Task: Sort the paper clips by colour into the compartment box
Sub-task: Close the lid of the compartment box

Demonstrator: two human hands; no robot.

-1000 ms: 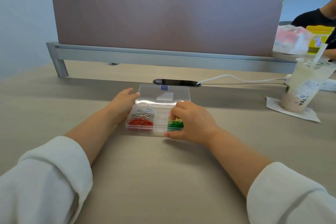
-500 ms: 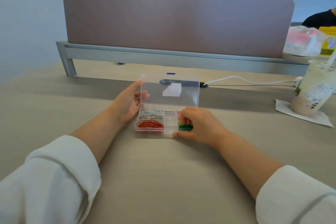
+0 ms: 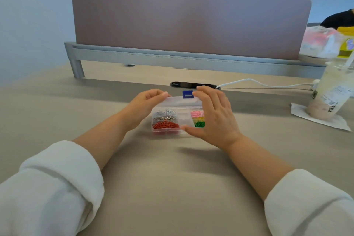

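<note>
A clear compartment box [image 3: 166, 130] lies on the desk in front of me. It holds silver clips [image 3: 165, 116], red clips [image 3: 165, 125], pink clips [image 3: 196, 114], yellow clips [image 3: 199, 119] and green clips [image 3: 199, 124] in separate cells. Its clear lid [image 3: 180, 100] with a blue latch [image 3: 187, 94] tilts over the box, seen almost edge-on. My left hand [image 3: 147, 103] pinches the lid's left corner. My right hand [image 3: 214, 115] spreads over the box's right side, fingertips at the lid's top edge beside the latch, thumb at the box's front edge.
A drink cup [image 3: 329, 94] stands on a napkin [image 3: 323, 120] at the right. A white cable [image 3: 258, 83] runs to a black desk slot [image 3: 182, 84] just behind the box. A mauve divider [image 3: 191, 23] closes the back; bags [image 3: 321, 42] sit at its right end.
The lid went from lying flat behind the box to upright, and now tilts down over it. My right hand left the green clips and reached up to the lid's top edge.
</note>
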